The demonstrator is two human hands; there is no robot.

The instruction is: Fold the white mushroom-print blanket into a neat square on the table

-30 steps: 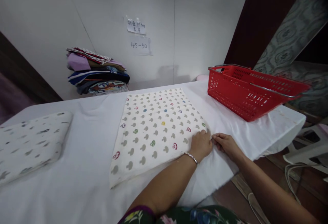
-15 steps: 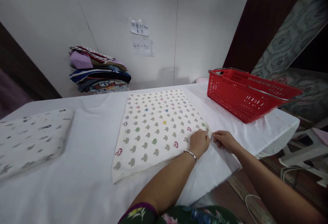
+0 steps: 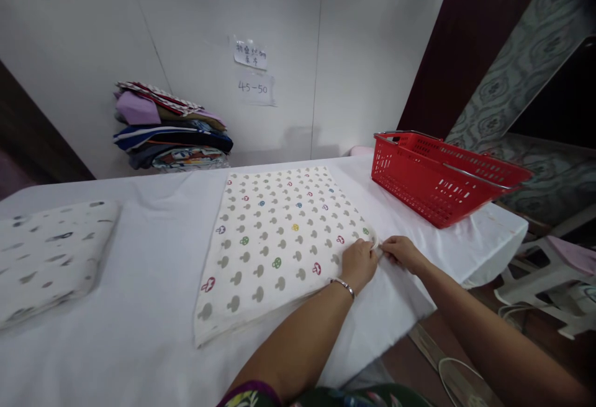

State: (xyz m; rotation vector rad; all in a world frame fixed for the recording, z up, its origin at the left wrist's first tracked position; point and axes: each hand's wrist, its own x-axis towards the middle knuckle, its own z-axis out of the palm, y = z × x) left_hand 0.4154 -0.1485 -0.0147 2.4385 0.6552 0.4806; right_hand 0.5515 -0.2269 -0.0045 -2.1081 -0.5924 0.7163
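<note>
Gripping the mushroom-print cloth point(image 3: 282, 239) with left hand point(image 3: 360, 265), pinching too with right hand point(image 3: 404, 253), tight at the near right corner

On the table point(image 3: 153, 339) we have a cloth point(image 3: 279, 249) before us; left of it, a second cloth point(image 3: 51, 255); right, a basket point(image 3: 414, 187); behind, leftward, a pile point(image 3: 172, 131).

Draped tbl point(image 3: 149, 283) w/ mushroom-print cloth point(image 3: 279, 233), folded cloth point(image 3: 51, 252) L, red bskt point(image 3: 419, 187) R.
</note>
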